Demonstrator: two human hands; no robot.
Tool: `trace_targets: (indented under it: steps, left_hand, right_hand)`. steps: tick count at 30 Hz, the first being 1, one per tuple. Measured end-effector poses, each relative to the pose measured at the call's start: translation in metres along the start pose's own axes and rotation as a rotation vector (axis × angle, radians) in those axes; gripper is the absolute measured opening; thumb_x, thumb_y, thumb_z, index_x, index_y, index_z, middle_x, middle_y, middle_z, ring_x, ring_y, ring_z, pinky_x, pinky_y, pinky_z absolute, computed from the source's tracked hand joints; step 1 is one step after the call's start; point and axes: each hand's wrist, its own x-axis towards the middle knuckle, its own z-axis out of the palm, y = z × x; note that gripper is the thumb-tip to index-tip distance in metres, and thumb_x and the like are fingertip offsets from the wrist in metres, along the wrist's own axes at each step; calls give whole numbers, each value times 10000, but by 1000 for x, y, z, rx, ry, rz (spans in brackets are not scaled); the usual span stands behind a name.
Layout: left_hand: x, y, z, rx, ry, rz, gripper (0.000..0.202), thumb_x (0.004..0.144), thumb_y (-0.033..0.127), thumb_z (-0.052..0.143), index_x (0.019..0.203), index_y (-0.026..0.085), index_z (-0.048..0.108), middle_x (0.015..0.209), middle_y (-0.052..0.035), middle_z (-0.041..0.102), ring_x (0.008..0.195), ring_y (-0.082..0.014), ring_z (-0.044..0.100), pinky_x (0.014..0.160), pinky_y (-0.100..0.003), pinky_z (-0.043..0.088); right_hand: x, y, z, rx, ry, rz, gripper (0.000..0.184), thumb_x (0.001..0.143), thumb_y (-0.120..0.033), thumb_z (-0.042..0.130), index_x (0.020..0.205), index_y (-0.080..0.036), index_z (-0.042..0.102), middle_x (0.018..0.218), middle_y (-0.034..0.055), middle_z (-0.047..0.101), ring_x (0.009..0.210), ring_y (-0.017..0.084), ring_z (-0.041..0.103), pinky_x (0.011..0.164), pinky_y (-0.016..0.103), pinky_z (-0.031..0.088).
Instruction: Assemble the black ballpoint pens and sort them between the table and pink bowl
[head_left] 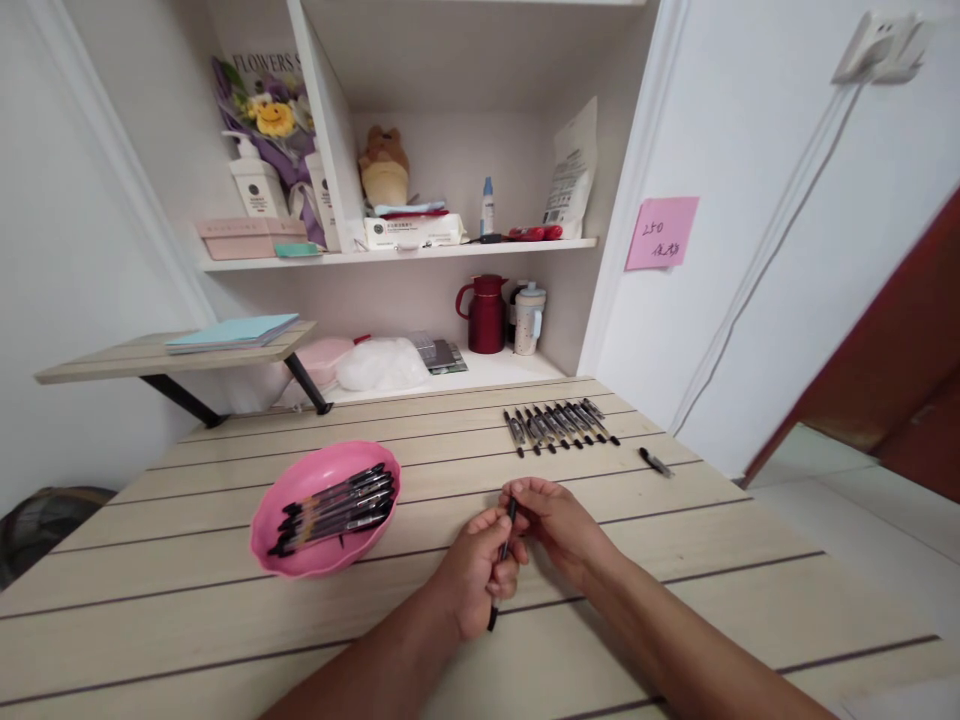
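Both of my hands hold one black pen (507, 548) over the wooden table (187, 620). My left hand (474, 580) is wrapped round its lower barrel. My right hand (553, 522) pinches its upper end with the fingertips. The pen stands nearly upright, its tip poking out below my left fist. A pink bowl (324, 510) with several black pens lies to the left of my hands. A row of several black pens (559, 425) lies side by side on the table beyond my hands. One small dark pen part (655, 462) lies apart to the right of that row.
A shelf unit behind the table holds a red jug (484, 313), a white cup (529, 320), bottles, a plush toy and packets. A small raised wooden stand (169, 355) with a blue notebook sits at the left. A pink sticky note (661, 232) hangs on the wall.
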Motion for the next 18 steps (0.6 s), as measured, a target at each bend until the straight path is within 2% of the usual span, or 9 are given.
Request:
trace_targets:
  steps: [5,11,16,18]
  left_hand:
    - [1,1,-1,-30,12,-7,236,739,357,573,822,185,434,564,55,471,343,12,211,382,-147,58]
    - [0,1,1,-51,14,27,231,735,347,581,795,188,424,569,57,471,345,12,213,380,-146,64]
    - [1,1,-1,-72,13,12,234,730,350,588,799,183,441,560,53,474,348,14,210,380,-142,60]
    - [2,1,-3,-82,3,-1,237,727,353,592,802,182,446,559,51,476,348,14,209,379,-140,58]
  right_hand:
    - [5,2,3,45,77,-25,259,645,-364,663,732,-134,581,654,21,598,394,49,411,334,194,345]
    - [2,1,7,-22,36,-20,331,656,-464,633,623,-151,530,408,-63,436,281,79,408,290,208,299]
    - [3,1,8,23,62,-21,245,667,-376,637,663,-147,550,424,-56,454,297,67,384,291,203,311]
    - [5,2,10,70,83,-26,214,680,-354,626,695,-150,564,483,-37,505,319,55,370,286,194,306]
